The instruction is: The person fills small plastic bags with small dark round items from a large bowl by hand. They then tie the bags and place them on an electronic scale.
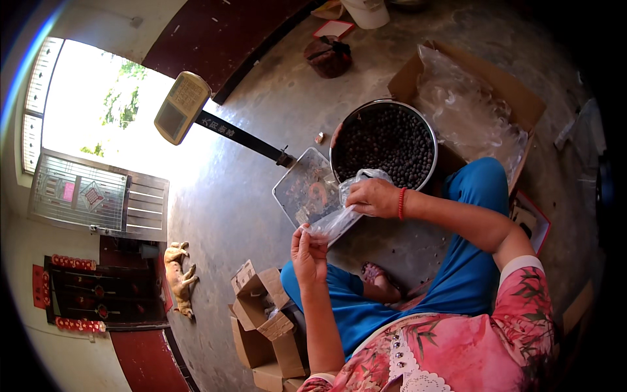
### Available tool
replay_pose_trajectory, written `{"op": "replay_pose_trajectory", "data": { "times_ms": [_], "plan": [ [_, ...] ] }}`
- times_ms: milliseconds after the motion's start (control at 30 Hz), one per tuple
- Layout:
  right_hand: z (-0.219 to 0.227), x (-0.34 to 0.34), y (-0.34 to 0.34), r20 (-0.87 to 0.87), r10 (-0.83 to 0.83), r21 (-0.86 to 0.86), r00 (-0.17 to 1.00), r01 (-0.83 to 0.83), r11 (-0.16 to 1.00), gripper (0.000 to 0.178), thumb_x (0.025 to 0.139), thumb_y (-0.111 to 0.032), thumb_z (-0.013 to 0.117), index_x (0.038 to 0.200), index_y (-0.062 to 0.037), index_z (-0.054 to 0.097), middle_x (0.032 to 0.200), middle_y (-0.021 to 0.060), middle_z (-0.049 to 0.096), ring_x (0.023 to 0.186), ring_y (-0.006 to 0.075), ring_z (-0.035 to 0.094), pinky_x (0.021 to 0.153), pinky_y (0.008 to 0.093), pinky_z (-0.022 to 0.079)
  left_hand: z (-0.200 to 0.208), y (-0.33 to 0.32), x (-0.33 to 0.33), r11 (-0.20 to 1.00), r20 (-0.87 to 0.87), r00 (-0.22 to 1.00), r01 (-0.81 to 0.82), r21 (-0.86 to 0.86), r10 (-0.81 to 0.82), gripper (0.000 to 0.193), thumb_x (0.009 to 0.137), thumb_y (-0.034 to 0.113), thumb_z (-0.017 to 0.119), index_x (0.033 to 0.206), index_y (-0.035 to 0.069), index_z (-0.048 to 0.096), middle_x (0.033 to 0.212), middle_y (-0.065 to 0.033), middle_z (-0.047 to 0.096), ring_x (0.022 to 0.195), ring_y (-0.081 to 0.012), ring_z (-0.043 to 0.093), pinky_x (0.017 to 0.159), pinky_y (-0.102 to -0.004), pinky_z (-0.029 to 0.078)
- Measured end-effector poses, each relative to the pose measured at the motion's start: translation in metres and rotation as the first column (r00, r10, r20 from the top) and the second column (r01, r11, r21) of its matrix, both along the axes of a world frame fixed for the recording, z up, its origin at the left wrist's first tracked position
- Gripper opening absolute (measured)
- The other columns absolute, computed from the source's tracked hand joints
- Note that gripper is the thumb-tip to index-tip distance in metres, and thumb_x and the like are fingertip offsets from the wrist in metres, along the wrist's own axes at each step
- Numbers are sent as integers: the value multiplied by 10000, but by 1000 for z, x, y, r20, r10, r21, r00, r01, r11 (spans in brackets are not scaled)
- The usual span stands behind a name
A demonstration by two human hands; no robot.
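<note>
Stretching between both hands, the clear plastic bag [334, 223] appears above the platform scale's tray [282, 191], near the metal-rimmed basin [434, 134] of dark round fruit [392, 140]. The left hand [310, 260] is pinched on one end; the right hand [374, 197] is clamped on the bunched other end. Light fingertip pressure and even tension are advisable, as such thin film probably tears easily; separating its layers calls for patience.

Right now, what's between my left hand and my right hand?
In the head view, a clear plastic bag spans the gap, pinched by your left hand and right hand.
</note>
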State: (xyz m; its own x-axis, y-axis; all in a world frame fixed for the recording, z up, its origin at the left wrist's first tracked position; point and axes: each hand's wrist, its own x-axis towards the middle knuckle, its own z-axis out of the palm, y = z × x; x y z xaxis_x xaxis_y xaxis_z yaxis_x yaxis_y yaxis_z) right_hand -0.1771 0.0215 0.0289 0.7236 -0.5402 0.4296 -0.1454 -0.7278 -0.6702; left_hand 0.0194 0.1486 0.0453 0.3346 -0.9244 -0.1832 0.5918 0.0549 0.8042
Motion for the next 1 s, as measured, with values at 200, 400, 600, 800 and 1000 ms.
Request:
{"op": "replay_pose_trajectory", "data": {
  "times_ms": [200, 400, 600, 800, 1000],
  "plan": [
    [-28, -5, -4, -323, -208, -221, 923, 140, 965, 117, 732, -155, 540, 785, -107, 632, 889, 136, 561, 765, 316, 578, 714, 390, 470, 11, -2, -5, 974, 165, 969, -203, 96, 185, 141, 869, 98, 507, 1000, 64, 547, 757, -17, 587, 656, -129, 579, 629, -269, 503],
    [-15, -4, -9, -260, -219, 13, 941, 230, 973, 148, 736, -160, 530, 806, -73, 627, 783, 160, 596, 763, 302, 598, 677, 407, 468, 22, 7, 4, 998, -102, 994, -33, -54, 27, 213, 828, 30, 539, 1038, 63, 552, 639, 35, 420, 511, -60, 380, 488, -183, 376],
    [-22, -7, -35, 347, -210, 858, 914, -219, 464, 173, 828, -53, 458, 928, -9, 592, 777, 49, 624, 679, 117, 597, 596, 244, 471, -1, 14, -10, 991, 729, 671, 91, 98, -134, 323, 797, 14, 581, 1117, 41, 545, 693, 59, 415, 561, -6, 369, 456, -171, 309],
    [-12, -6, -28, 486, -151, 854, 861, -433, 288, 185, 870, -84, 446, 1010, -26, 552, 890, 34, 596, 767, 84, 568, 684, 218, 460, -19, 9, -14, 964, 693, 697, -10, 267, -185, 162, 853, 185, 566, 862, 36, 628, 755, 32, 520, 617, -41, 458, 520, -172, 352],
    [1, -18, -25, -245, 225, 355, 943, -128, 926, 307, 664, -145, 630, 940, -30, 562, 828, 142, 610, 786, 263, 590, 701, 346, 447, -20, 7, 21, 988, -44, 999, -20, 154, 27, 157, 879, 208, 503, 911, 69, 568, 929, -65, 594, 844, -196, 574, 743, -336, 485]
  ]
}}
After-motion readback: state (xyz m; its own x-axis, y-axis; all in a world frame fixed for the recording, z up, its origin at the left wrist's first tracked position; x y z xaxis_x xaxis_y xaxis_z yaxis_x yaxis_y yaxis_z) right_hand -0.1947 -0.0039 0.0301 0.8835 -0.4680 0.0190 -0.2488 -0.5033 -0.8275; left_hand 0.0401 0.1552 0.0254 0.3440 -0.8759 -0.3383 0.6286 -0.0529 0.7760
